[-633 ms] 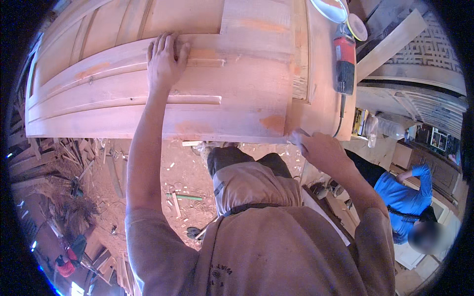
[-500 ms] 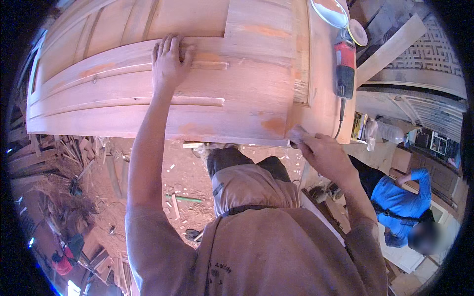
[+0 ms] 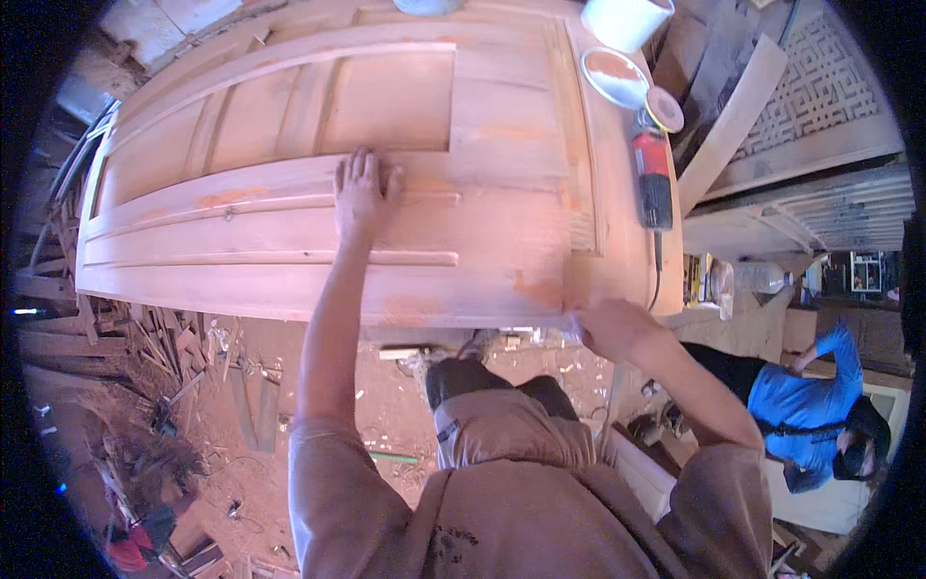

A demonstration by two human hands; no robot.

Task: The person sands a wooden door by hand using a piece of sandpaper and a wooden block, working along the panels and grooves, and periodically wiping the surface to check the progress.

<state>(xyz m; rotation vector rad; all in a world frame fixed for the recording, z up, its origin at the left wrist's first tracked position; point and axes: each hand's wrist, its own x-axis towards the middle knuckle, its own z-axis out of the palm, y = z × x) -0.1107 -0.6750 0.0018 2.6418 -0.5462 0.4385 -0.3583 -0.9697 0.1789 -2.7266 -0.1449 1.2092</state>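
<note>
Door: I count one panelled wooden door [image 3: 511, 179], lying flat across the upper and middle frame. Two long narrow mouldings [image 3: 415, 259] end just right of the left forearm; at least four orange patches [image 3: 538, 287] on the wood.
Edge and room: lower door edge crosses mid-frame, left to right. Bare wood lies between the two hands. Below the edge, reddish floor [image 3: 275, 357] strewn with pale chips, too many to count.
Scrap timber: one heap of scrap timber [image 3: 159, 333], left of frame; pieces overlap, no count possible.
Co-worker: one person in blue [image 3: 803, 398], lower right, well apart from both hands.
Plank: one pale plank [image 3: 738, 121], upper right, slanting.
Grinder: one red and black grinder [image 3: 653, 183], right of frame, lying on the wood; round disc [image 3: 664, 109] at its upper end, cord [image 3: 658, 256] running down from it.
Containers: I log four. White tub [image 3: 627, 24], upper right, contents not readable; dish [image 3: 614, 77] just below it, holding orange-brown matter; clear bottle [image 3: 760, 277], right of frame; pale blue container [image 3: 427, 5], cut by the top border.
Left hand: left hand [image 3: 365, 198], centre of frame, palm down on the door, fingers extended, thumb apart.
Right hand: right hand [image 3: 617, 331], right of centre at the lower door edge, fingers curled; blurred, so I cannot tell whether they clamp on anything.
</note>
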